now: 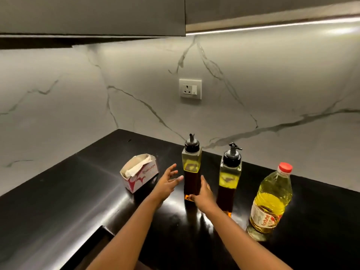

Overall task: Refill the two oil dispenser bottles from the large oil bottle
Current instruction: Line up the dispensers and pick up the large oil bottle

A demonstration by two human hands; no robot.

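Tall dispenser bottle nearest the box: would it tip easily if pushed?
Probably: the dispenser bottle is tall and narrow, so a high push could topple it. It looks fairly full, so likely heavy. Smooth sides may be slippery.

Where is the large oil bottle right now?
Head view, right side: the large oil bottle stands upright on the black counter, beside the nearer dispenser bottle.
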